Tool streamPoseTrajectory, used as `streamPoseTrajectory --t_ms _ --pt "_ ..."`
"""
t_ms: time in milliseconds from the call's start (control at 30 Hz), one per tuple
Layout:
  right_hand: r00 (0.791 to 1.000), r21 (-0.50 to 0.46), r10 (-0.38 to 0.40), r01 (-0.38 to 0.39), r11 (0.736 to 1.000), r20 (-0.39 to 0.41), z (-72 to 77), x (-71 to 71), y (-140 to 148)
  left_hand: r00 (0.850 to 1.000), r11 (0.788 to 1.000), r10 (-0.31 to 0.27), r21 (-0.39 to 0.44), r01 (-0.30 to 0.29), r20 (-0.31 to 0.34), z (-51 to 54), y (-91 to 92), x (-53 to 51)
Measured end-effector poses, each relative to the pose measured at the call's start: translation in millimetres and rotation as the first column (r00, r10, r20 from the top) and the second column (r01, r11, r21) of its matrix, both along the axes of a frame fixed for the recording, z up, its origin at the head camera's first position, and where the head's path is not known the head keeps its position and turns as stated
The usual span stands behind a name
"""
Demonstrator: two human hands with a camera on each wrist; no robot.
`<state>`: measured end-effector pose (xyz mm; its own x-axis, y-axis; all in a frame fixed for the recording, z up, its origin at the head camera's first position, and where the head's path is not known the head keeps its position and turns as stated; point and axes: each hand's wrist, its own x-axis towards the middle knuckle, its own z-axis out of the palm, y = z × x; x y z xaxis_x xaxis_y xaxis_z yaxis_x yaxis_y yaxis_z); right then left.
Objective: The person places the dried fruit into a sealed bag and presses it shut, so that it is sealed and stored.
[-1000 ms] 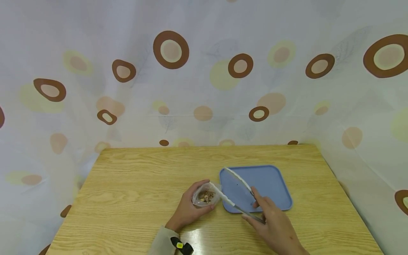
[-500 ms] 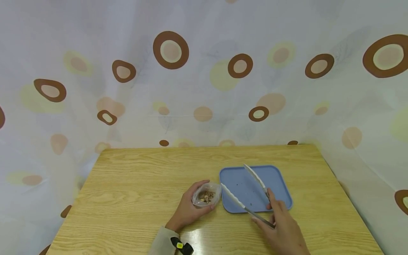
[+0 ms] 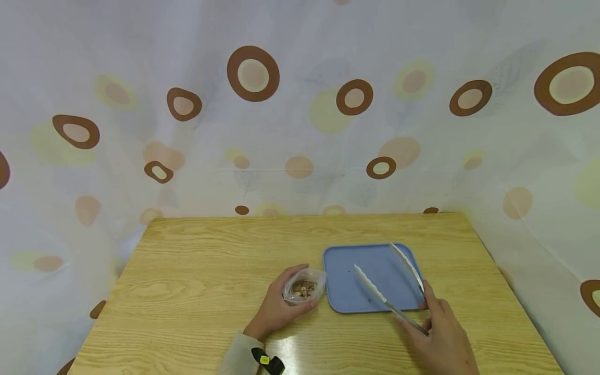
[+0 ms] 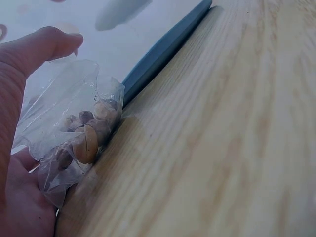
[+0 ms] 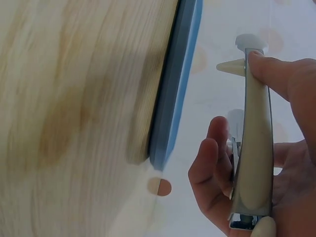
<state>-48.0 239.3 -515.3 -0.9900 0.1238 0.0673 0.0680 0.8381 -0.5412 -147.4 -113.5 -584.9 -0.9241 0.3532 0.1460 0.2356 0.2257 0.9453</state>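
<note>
My left hand [image 3: 275, 308] curls round a clear plastic bag [image 3: 320, 277], fingers behind it and thumb in front. The bag stands upright on the table with its mouth wide. Several small brown and tan pieces [image 4: 85, 144] lie inside; their kind is hard to tell. My right hand [image 3: 442, 333] grips a pair of metal tongs [image 5: 256, 128] with pale tips. The tongs' two arms are spread apart over a blue tray [image 3: 338, 260], with nothing between their tips. A few tiny dark specks lie on the tray.
The tray sits just right of the bag on a wooden table [image 3: 211, 271]. A patterned sheet [image 3: 300, 120] hangs behind the table and along both sides.
My right hand has moved right with the tongs, whose tips have gone from over the bag's edge to over the tray. My left hand and the bag stay in place.
</note>
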Motion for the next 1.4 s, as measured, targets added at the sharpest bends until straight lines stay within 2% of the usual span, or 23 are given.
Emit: streamPoseTrajectory --t_ms 133,500,600,800,1067,1400 --pt "0.998 -0.009 -0.027 0.027 1.0 0.056 -0.4 -0.9 11.6 1.0 1.0 0.003 0.001 -0.003 0.008 0.9 0.0 0.2" --pt "0.997 -0.016 -0.073 0.072 0.997 -0.023 -5.4 -9.7 45.5 1.0 1.0 0.003 0.006 -0.003 0.025 1.0 -0.9 1.2" --pt "0.997 -0.019 -0.073 0.074 0.997 0.005 -6.3 -12.3 56.4 1.0 1.0 0.003 0.007 -0.003 0.03 1.3 -0.9 1.6" --pt "0.986 -0.027 -0.127 0.131 0.991 0.108 -8.7 -15.5 78.1 1.0 1.0 -0.002 0.004 0.002 0.028 0.1 0.2 1.2" --pt "0.989 0.008 -0.139 0.139 0.99 0.04 -19.1 -18.3 100.8 1.0 1.0 -0.002 0.003 0.002 0.002 -2.0 0.4 -0.2" --pt "0.988 0.026 -0.135 0.133 0.991 0.073 -25.9 -22.1 112.9 1.0 1.0 -0.001 -0.005 0.001 -0.008 -2.8 -0.2 -0.6"
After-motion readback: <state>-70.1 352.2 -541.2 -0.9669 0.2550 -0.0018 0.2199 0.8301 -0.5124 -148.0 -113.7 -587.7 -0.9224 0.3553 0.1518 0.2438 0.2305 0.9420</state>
